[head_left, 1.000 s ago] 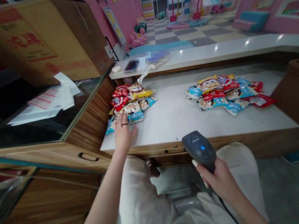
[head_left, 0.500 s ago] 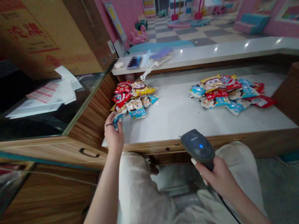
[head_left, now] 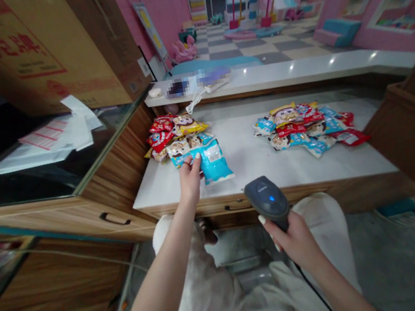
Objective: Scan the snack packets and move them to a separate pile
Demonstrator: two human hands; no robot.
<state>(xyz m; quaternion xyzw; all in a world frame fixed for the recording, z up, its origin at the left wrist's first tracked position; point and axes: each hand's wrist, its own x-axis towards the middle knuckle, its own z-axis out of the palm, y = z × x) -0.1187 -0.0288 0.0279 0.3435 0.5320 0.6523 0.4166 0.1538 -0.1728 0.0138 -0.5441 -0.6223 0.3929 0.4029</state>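
Note:
My left hand (head_left: 190, 178) grips the corner of a light blue snack packet (head_left: 214, 162), which lies on the white counter top (head_left: 261, 170). Just behind that hand is a heap of red, yellow and blue snack packets (head_left: 175, 139). A second, similar heap (head_left: 302, 128) lies further right on the counter, away from both hands. My right hand (head_left: 294, 241) is closed around the handle of a dark grey corded barcode scanner (head_left: 267, 200), held above the counter's near edge with its blue light lit.
A large cardboard box (head_left: 43, 53) and loose papers (head_left: 55, 136) sit on a glass-topped cabinet at left. A higher white ledge (head_left: 281, 74) behind the counter holds blurred items and a white cord. A wicker-like brown box (head_left: 414, 134) stands at right. A children's play area lies beyond.
My left hand has carried the blue packet out of the left heap, moving right across the counter. The packet now lies flatter and shows more fully. My right hand still holds the scanner.

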